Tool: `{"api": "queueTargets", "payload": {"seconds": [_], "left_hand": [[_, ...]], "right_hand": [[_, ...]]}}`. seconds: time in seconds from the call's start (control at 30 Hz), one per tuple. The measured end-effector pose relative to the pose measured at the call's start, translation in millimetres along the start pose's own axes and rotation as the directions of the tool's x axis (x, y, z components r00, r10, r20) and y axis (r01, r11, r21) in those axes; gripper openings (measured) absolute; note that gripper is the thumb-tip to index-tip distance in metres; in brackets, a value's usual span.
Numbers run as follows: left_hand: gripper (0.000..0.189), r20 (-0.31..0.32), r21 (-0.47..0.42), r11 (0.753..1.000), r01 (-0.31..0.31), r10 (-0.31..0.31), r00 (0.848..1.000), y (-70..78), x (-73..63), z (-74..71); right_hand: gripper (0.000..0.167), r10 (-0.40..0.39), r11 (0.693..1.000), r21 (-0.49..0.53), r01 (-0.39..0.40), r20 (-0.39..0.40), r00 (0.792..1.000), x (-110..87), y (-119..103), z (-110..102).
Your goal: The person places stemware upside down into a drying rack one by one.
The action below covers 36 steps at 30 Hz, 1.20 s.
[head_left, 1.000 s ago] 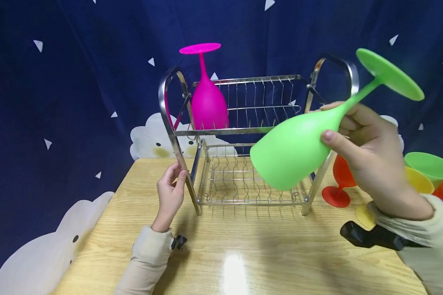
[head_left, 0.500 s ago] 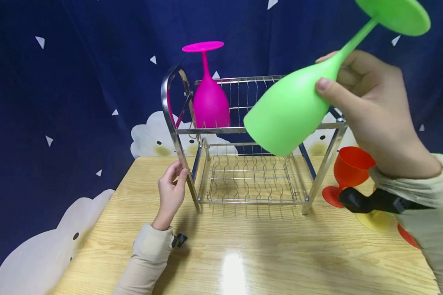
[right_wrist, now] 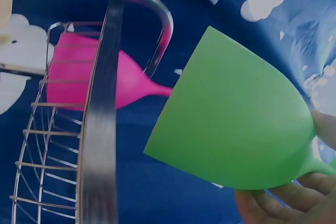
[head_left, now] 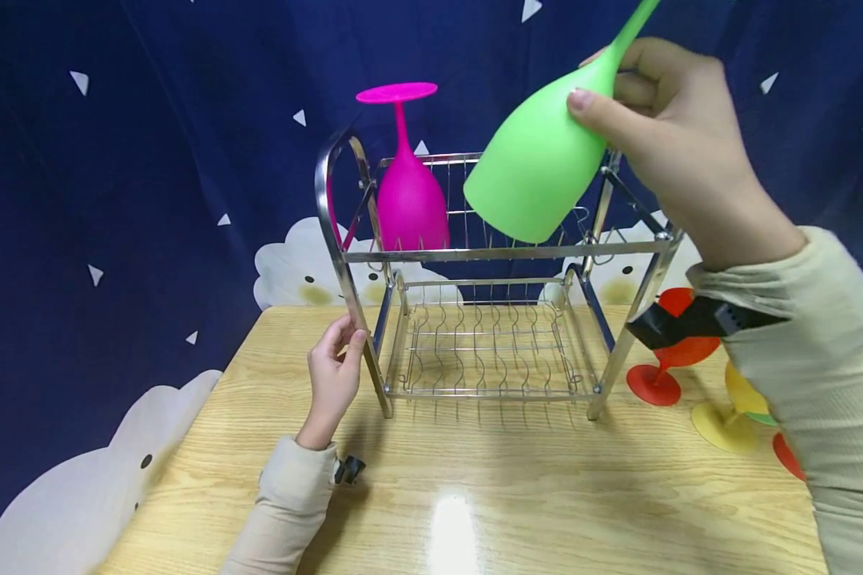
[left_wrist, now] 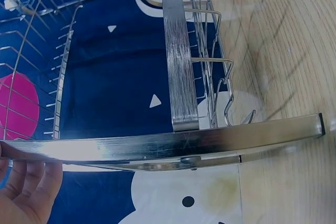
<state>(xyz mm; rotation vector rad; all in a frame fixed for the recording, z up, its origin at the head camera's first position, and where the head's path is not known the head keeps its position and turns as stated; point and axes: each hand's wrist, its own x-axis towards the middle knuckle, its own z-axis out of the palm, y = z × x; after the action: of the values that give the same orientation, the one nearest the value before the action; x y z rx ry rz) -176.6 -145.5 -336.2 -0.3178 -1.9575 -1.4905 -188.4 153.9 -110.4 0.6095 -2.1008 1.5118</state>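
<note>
In the head view my right hand holds a green goblet by the narrow end of its bowl, thumb in front and fingers behind. The goblet tilts mouth-down to the left, overlapping the upper tier of a metal dish rack; its foot is out of the frame. A magenta goblet stands upside down at the left of that tier. My left hand grips the rack's front left leg between thumb and fingers. The right wrist view shows the green bowl beside the rack's front rail.
Right of the rack stand a red goblet and a yellow goblet, partly behind my right sleeve. The rack's lower tier is a wire tray. A dark blue curtain hangs behind the wooden table.
My right hand has risen and moved left with the green goblet, from in front of the rack's right side to over its upper tier. The left hand has stayed on the leg.
</note>
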Motion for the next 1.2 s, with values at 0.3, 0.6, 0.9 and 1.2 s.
{"api": "queueTargets", "payload": {"seconds": [0.3, 0.6, 0.9, 1.2], "left_hand": [[0.017, 0.0, -0.015, 0.999, 0.029, -0.029, 1.0, -1.8, -1.5, 1.2], [0.017, -0.006, -0.009, 1.0, 0.015, -0.015, 1.0, 0.2, -2.2, 3.3], [0.017, -0.011, 0.001, 1.0, 0.015, -0.015, 1.0, 0.9, -2.5, 3.4], [0.017, -0.015, -0.027, 1.0, 0.004, -0.004, 1.0, -22.9, -2.9, 3.6]], "right_hand": [[0.04, 0.15, 0.988, 0.036, -0.151, 0.007, 0.989, 29.4, 21, 16], [0.057, 0.275, 0.925, -0.271, -0.267, -0.008, 0.961, 47.1, 42, 31], [0.056, 0.241, 0.897, -0.4, -0.187, 0.09, 0.966, 45.0, 50, 43], [0.061, 0.296, 0.878, -0.433, -0.203, 0.158, 0.942, 40.2, 57, 53]]}}
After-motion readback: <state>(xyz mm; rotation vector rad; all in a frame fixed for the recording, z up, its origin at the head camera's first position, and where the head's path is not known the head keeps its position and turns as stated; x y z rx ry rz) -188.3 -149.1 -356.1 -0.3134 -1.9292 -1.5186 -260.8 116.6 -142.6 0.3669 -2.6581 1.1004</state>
